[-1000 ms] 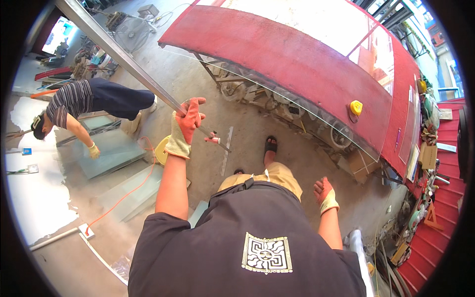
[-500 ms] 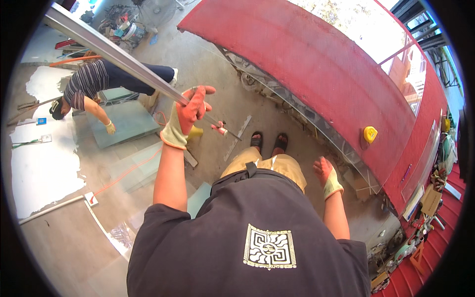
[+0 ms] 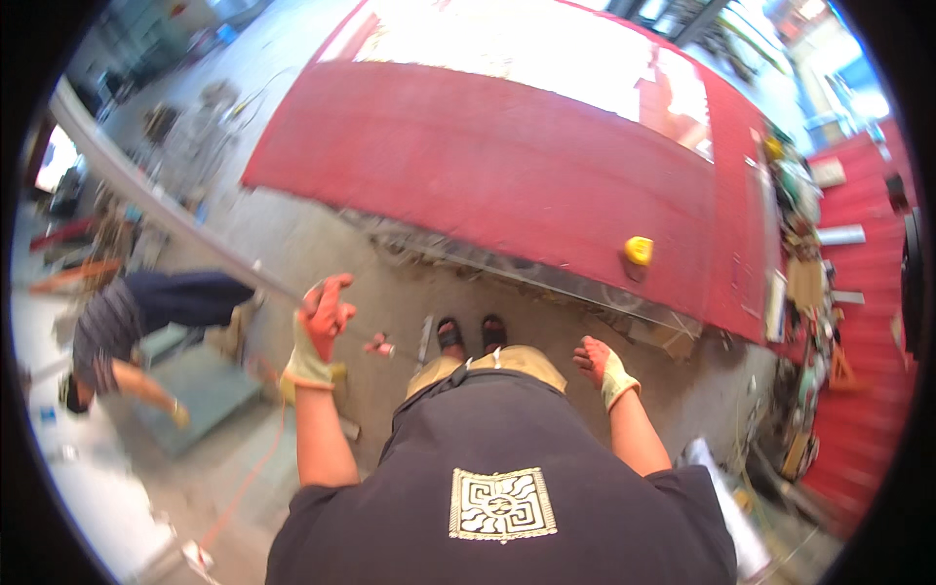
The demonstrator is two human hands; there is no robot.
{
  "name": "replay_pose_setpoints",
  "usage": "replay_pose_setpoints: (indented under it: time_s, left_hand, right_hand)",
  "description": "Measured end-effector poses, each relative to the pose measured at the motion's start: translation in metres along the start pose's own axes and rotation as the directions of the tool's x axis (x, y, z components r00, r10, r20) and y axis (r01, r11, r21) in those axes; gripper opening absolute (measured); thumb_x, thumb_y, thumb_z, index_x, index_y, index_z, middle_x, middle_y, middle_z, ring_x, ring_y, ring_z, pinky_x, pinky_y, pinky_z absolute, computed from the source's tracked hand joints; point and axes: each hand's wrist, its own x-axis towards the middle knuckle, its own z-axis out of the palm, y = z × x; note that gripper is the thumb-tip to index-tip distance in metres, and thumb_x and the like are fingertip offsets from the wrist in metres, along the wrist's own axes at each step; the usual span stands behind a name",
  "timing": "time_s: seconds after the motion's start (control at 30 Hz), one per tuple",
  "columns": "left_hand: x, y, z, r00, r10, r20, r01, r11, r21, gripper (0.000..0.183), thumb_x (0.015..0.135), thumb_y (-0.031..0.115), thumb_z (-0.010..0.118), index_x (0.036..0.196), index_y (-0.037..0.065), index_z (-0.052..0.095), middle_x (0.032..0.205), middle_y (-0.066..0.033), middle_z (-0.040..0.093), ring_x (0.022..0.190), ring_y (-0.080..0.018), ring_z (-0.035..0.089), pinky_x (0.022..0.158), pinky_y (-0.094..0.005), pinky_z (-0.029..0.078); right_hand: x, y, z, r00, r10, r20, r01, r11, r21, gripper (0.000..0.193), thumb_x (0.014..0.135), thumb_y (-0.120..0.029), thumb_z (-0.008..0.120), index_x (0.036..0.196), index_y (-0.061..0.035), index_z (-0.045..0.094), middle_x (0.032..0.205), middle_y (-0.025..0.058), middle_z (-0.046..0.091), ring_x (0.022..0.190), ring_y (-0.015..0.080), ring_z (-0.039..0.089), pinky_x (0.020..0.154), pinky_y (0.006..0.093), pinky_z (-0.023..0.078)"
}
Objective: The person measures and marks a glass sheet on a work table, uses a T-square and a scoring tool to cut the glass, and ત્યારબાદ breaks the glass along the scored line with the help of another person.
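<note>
My left hand [image 3: 319, 330], in a red and cream work glove, is wrapped round the lower part of a long silver metal bar [image 3: 161, 203]. The bar slants from my hand to the far upper left. Just past my fingers, a small red-and-white piece [image 3: 378, 344] sits near the bar's lower end; how it is attached is blurred. At my right side hangs my right hand [image 3: 601, 369], gloved alike, its fingers loosely bent and a little apart with nothing in them. Ahead lies a red-covered table [image 3: 468, 156], with a yellow tape measure [image 3: 639, 251] near its front edge.
On the left, a co-worker [image 3: 127, 327] bends over a stack of glass sheets [image 3: 195, 395], close under the bar. An orange cord [image 3: 249, 483] runs along the floor there. Tools and scraps [image 3: 804, 292] crowd the table's right end, beside red corrugated sheeting [image 3: 863, 322].
My view has turned to the right, so the red table now lies squarely ahead and the co-worker sits lower left. My left hand keeps its hold on the bar; my right hand stays free.
</note>
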Motion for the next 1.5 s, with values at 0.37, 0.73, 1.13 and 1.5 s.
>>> replay_pose_setpoints:
  time_s: [0.37, 0.73, 1.13, 1.5]
  left_hand:
    - [0.000, 0.036, 0.015, 0.993, -0.089, 0.076, 0.086, 0.995, 0.041, 0.046, 0.111, 0.037, 0.050, 0.122, -0.005, 0.066, 0.053, 0.0057, 0.043, 0.048, -0.0028, 0.034, 0.067, -0.0277, 0.050]
    - [-0.012, 0.065, 0.004, 0.965, -0.260, 0.017, 0.260, 0.965, 0.015, 0.040, 0.107, 0.039, 0.058, 0.122, 0.005, 0.072, 0.062, 0.0045, 0.047, 0.061, -0.0048, 0.046, 0.077, -0.0272, 0.052]
    - [-0.121, 0.027, 0.003, 0.868, -0.170, -0.467, 0.151, 0.985, -0.079, 0.039, 0.109, 0.033, 0.057, 0.130, 0.001, 0.063, 0.082, 0.0017, 0.057, 0.080, -0.0079, 0.056, 0.079, -0.0225, 0.045]
    - [-0.280, 0.023, 0.003, 0.309, -0.330, -0.892, 0.124, 0.944, -0.306, 0.050, 0.104, 0.053, 0.060, 0.134, 0.013, 0.065, 0.113, -0.0011, 0.068, 0.110, -0.0136, 0.063, 0.104, -0.0415, 0.047]
  right_hand:
    - [-0.047, 0.000, 0.052, 0.976, 0.001, -0.218, 0.010, 0.999, 0.051, 0.058, 0.103, -0.053, 0.061, 0.143, -0.0119, 0.054, 0.116, 0.0051, 0.068, 0.100, 0.0173, 0.066, 0.098, 0.0428, 0.051]
    - [-0.040, 0.036, 0.062, 0.999, -0.016, -0.045, 0.000, 0.942, -0.337, 0.051, 0.104, -0.043, 0.060, 0.136, -0.0030, 0.056, 0.115, 0.0124, 0.069, 0.092, 0.0219, 0.067, 0.081, 0.0367, 0.056]
    - [0.106, -0.104, 0.000, 0.980, 0.047, 0.194, 0.073, 0.819, -0.570, 0.037, 0.102, -0.042, 0.067, 0.114, -0.0077, 0.061, 0.085, 0.0011, 0.063, 0.068, 0.0135, 0.057, 0.060, 0.0294, 0.046]
    - [0.181, -0.153, 0.089, 0.913, 0.088, 0.399, 0.286, 0.560, -0.778, 0.042, 0.104, -0.043, 0.064, 0.121, -0.0046, 0.064, 0.088, 0.0005, 0.066, 0.076, 0.0150, 0.060, 0.063, 0.0303, 0.051]
